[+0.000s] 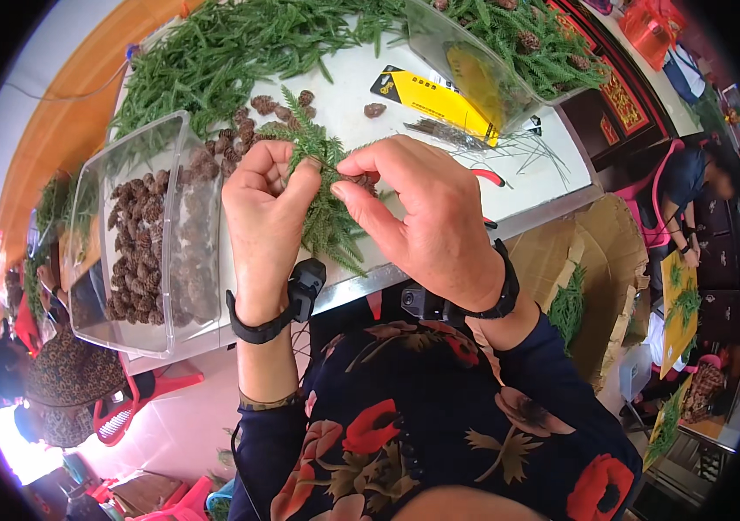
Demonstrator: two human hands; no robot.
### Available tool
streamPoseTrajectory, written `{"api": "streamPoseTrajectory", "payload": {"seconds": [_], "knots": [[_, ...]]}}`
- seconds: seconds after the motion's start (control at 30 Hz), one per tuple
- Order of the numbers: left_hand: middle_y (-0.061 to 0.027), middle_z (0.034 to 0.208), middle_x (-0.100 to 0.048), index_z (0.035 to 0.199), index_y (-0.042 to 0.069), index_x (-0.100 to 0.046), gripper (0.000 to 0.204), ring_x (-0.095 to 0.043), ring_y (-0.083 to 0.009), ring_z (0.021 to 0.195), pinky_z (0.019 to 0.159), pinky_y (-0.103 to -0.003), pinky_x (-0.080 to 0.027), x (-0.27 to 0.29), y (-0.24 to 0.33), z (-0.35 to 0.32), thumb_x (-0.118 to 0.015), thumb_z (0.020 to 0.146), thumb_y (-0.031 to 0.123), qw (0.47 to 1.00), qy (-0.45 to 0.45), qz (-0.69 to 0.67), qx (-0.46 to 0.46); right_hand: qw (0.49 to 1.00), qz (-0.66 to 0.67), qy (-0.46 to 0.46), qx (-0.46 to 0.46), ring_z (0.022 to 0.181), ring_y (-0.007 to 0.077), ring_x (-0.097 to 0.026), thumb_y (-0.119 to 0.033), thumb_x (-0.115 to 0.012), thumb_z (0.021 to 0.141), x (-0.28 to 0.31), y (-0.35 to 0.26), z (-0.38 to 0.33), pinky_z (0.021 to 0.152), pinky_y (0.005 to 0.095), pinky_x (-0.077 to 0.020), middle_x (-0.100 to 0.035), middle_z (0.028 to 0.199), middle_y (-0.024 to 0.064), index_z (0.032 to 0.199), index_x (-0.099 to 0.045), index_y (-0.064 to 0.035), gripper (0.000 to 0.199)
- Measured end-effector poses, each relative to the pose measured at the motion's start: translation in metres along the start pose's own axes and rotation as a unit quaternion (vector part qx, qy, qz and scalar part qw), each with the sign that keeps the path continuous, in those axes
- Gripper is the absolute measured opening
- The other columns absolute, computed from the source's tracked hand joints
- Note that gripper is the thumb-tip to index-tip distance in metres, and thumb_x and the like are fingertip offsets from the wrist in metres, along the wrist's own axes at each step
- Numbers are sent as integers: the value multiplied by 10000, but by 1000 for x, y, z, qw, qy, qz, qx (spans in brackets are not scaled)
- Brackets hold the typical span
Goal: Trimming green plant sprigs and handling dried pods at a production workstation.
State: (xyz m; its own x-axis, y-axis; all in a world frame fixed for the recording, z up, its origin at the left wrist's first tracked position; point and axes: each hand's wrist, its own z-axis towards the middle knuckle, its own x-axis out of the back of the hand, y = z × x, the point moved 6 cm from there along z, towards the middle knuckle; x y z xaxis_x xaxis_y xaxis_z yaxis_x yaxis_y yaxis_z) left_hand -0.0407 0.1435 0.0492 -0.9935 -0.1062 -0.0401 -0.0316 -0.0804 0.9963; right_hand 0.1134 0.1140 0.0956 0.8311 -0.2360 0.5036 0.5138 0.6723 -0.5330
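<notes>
My left hand (pixel 270 200) pinches the stem of a green artificial pine sprig (pixel 328 227) between thumb and fingers. The sprig's fronds spread above and below the grip, over the table's front edge. Close by on its right, my right hand (pixel 431 213) curls its thumb and forefinger around a brown pine cone (pixel 366 181), which is mostly hidden by the fingers. The two hands nearly meet at the sprig's stem. A red-handled tool (pixel 489 177) lies behind my right hand, largely covered by it.
A clear plastic bin (pixel 175 343) of pine cones (pixel 137 247) stands at the left. Green sprigs (pixel 222 52) heap along the back of the white table (pixel 348 82). Thin wires (pixel 539 156) and a yellow-black package (pixel 426 91) lie right. An open cardboard box (pixel 600 252) sits beside the table; other people work nearby.
</notes>
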Motion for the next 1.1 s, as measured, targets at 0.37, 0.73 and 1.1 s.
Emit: {"api": "streamPoseTrajectory", "payload": {"seconds": [0.37, 0.73, 1.1], "knots": [[-7, 735, -626, 977, -9, -649, 146, -489, -32, 604, 518, -149, -325, 1, 2, -27, -631, 883, 101, 996, 39, -70, 28, 1000, 21, 11, 18, 665, 247, -595, 5, -712, 747, -4, 3, -6, 578, 324, -457, -610, 768, 91, 875, -614, -20, 163], [-78, 789, -645, 995, -30, -653, 167, -553, -114, 671, 616, -212, -424, 11, -25, -47, -619, 899, 102, 952, -41, -285, 102, 997, 73, 9, 39, 685, 259, -602, 32, -706, 743, -8, -7, -20, 580, 319, -476, -606, 805, 111, 917, -616, -9, 200], [-41, 798, -626, 998, -41, -651, 158, -522, -89, 673, 630, -202, -417, 0, -34, -67, -643, 872, 53, 975, 17, -208, 76, 997, 32, 65, 30, 669, 225, -594, 29, -724, 739, -12, -18, -55, 560, 314, -467, -611, 823, 92, 928, -578, -12, 243]]}}
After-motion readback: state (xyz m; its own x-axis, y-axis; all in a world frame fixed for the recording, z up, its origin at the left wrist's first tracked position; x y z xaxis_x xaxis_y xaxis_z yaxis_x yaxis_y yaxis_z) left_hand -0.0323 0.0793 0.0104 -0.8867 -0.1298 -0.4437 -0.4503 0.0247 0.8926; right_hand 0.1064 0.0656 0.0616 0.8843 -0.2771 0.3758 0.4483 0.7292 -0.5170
